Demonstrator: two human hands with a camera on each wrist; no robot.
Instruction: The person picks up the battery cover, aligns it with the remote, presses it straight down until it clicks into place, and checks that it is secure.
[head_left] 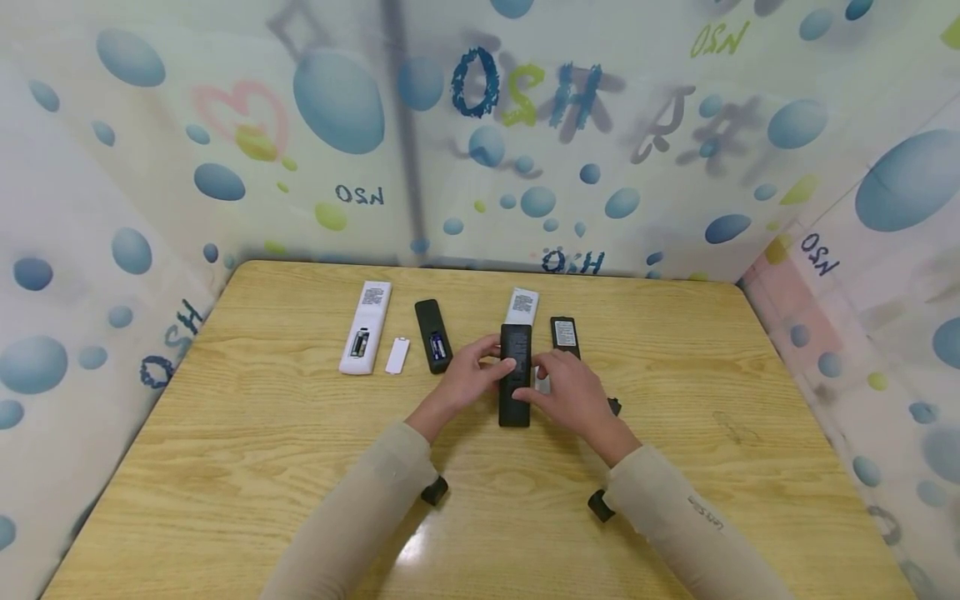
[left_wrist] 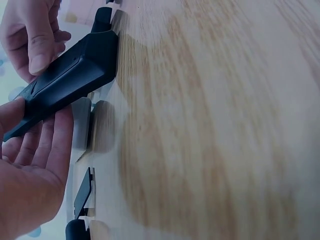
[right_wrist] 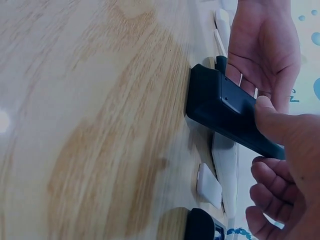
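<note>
Both hands hold a black remote control [head_left: 515, 408] back side up, just above the table. My left hand [head_left: 467, 380] supports it from the left, with the fingers beneath and the thumb on its back, as the left wrist view shows. From the other side, my right hand [head_left: 576, 397] grips it, its thumb [right_wrist: 272, 120] on the remote's casing and its other fingers curled. Partly covered behind the held remote lies a white remote [head_left: 522, 306] with a printed label. Beside the right hand is another black remote [head_left: 566, 332] with a white label, its lower part hidden.
To the left lie a white remote [head_left: 371, 310] with an uncovered battery compartment, a small white battery cover [head_left: 397, 356] and a black remote [head_left: 430, 315] with blue batteries showing. A small black piece [head_left: 615, 406] lies by the right wrist. A patterned wall [head_left: 480, 200] borders the wooden table [head_left: 225, 450].
</note>
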